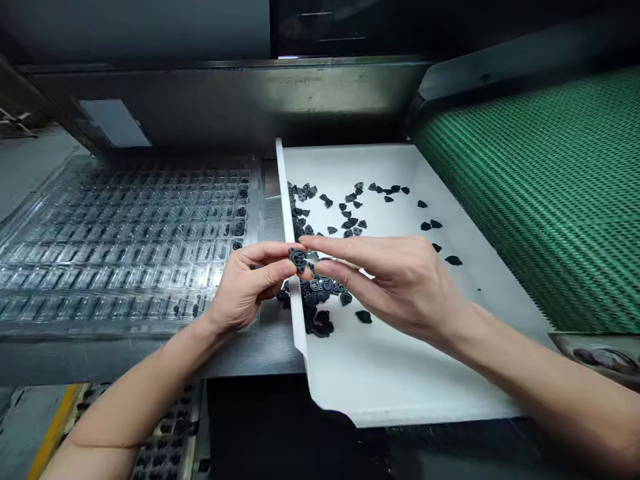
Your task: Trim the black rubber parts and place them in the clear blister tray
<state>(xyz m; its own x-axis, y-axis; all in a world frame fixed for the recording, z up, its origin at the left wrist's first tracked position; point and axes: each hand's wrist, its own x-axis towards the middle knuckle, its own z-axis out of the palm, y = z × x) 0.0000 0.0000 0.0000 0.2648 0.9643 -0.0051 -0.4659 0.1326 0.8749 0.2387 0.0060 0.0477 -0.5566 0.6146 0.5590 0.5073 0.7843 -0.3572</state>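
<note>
My left hand [247, 283] and my right hand [390, 277] meet over the left edge of a white tray [400, 373]. Between their fingertips they pinch one small round black part [299, 258] with holes in it. Under the hands lies a heap of similar black parts [320, 293], with more scattered toward the tray's far end [350, 207]. Left of the tray lies a clear plastic blister tray [125, 240] with rows of pockets; a few pockets in its right column hold black parts [239, 227].
A green ribbed conveyor belt [540, 193] slopes along the right side. A grey metal housing [225, 100] runs across the back. Below the bench at lower left, another tray filled with black parts [165, 447] shows beside a yellow strip [53, 433].
</note>
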